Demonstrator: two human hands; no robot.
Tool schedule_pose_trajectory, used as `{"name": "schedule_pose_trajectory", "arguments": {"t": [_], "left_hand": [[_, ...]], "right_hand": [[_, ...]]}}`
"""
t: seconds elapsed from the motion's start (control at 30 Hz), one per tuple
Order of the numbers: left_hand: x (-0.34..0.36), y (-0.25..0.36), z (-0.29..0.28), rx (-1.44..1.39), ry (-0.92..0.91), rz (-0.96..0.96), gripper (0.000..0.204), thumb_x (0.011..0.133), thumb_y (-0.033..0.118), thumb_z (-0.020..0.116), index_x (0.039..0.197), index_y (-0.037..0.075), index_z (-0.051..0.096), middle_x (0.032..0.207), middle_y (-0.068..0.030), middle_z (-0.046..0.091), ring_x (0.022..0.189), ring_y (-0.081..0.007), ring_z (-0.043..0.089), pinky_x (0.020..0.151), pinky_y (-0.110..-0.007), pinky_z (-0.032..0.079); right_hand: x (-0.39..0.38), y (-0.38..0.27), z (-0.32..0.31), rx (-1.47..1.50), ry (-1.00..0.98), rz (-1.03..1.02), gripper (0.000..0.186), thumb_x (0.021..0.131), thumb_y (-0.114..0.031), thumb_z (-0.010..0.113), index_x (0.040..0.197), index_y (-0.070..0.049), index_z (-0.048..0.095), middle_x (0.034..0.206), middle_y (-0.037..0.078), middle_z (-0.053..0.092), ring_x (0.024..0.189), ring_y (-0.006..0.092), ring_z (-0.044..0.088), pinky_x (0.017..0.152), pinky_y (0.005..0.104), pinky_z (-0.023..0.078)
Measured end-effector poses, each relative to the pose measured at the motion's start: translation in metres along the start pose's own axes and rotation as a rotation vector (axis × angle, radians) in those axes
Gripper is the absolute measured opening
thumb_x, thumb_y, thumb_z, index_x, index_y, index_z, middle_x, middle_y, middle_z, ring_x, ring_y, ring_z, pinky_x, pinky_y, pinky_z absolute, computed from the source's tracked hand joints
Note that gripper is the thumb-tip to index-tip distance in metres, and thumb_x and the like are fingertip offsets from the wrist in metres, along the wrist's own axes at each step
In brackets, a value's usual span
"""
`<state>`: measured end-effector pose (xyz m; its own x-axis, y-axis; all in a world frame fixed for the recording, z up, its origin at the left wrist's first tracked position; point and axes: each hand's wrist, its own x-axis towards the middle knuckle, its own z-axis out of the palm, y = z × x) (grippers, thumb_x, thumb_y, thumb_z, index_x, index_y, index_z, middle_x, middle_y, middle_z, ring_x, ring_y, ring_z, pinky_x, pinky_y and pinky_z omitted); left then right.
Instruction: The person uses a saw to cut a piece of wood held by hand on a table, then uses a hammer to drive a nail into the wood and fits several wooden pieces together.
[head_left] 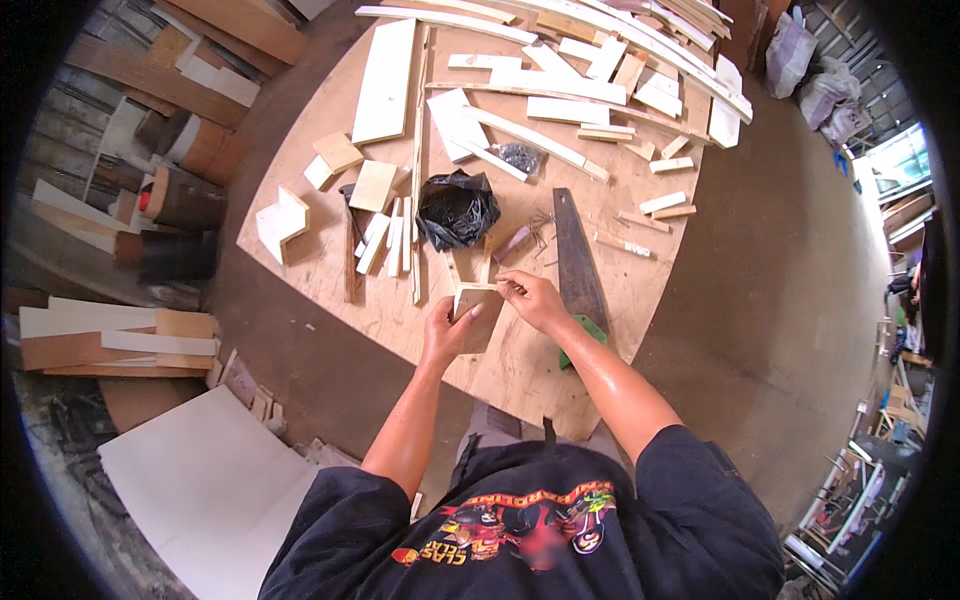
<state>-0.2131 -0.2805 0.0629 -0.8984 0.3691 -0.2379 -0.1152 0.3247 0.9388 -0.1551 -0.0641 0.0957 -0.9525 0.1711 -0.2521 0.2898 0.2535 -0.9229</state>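
Note:
My left hand (443, 335) is closed round a small wooden assembly (480, 322), a flat board piece with narrow strips at its far end, held above the near edge of the table. At the far right corner of that piece, the fingertips of my right hand (537, 303) are pinched together. Whatever they hold is too small to make out. Just beyond stands an opened black plastic bag (440, 228) with what look like nails inside. To the right of my right hand lies a handsaw (576, 260) with a green handle (584, 343).
Loose nails (543, 228) lie beside a purplish handle (514, 243). Wood strips (395, 240), joined boards (285, 225) and many offcuts (575, 108) spread over the plywood table (480, 382). Stacked boards (130, 335) and a white panel (200, 480) are at left on the floor.

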Motion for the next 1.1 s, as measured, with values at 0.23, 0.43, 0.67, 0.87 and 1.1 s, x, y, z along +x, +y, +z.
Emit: {"name": "schedule_pose_trajectory", "arguments": {"t": [0.23,0.43,0.67,0.87,1.1], "left_hand": [[0.037,-0.016,-0.019,-0.148,-0.114,-0.091,0.027,0.089,0.015,0.081,0.105,-0.002,0.069,0.091,-0.0020,0.065,0.085,-0.0084,0.057,0.075,-0.027,0.048],[0.044,-0.018,-0.047,-0.333,-0.199,-0.035,0.028,0.091,0.006,0.076,0.114,0.001,0.061,0.107,-0.0045,0.068,0.100,-0.0102,0.061,0.088,-0.028,0.051],[0.027,0.033,-0.062,-0.258,-0.325,0.180,0.032,0.093,0.008,0.075,0.118,0.001,0.055,0.105,-0.0051,0.064,0.099,-0.0121,0.061,0.084,-0.028,0.049],[0.001,0.071,-0.088,-0.382,-0.504,0.367,0.045,0.086,-0.002,0.069,0.126,0.006,0.050,0.135,-0.0129,0.055,0.125,-0.0175,0.052,0.105,-0.036,0.042],[-0.072,0.062,-0.150,-0.319,-0.485,0.192,0.082,0.068,-0.005,0.054,0.149,0.001,0.045,0.141,-0.0112,0.055,0.135,-0.0241,0.048,0.115,-0.036,0.034]], "right_hand": [[0.073,0.053,-0.008,-0.959,0.262,-0.320,0.030,0.088,-0.015,0.063,0.118,-0.011,0.068,0.126,0.012,0.063,0.129,0.0321,0.052,0.105,0.0460,0.043],[0.056,0.027,0.016,-1.027,0.260,-0.081,0.026,0.086,-0.017,0.074,0.107,-0.007,0.061,0.110,0.018,0.065,0.116,0.0355,0.059,0.096,0.0446,0.046],[0.003,-0.050,0.064,0.362,0.424,0.055,0.031,0.105,-0.036,0.061,0.101,-0.005,0.055,0.076,0.000,0.057,0.063,0.0095,0.052,0.056,0.0315,0.043],[-0.024,-0.083,0.095,0.573,0.317,-0.036,0.027,0.109,-0.032,0.051,0.119,-0.008,0.061,0.079,-0.002,0.055,0.062,0.0065,0.049,0.054,0.0232,0.044],[-0.093,-0.183,0.146,-0.101,0.516,-0.495,0.029,0.099,-0.015,0.063,0.127,-0.015,0.070,0.095,0.011,0.074,0.083,0.0256,0.071,0.074,0.0354,0.055]]}}
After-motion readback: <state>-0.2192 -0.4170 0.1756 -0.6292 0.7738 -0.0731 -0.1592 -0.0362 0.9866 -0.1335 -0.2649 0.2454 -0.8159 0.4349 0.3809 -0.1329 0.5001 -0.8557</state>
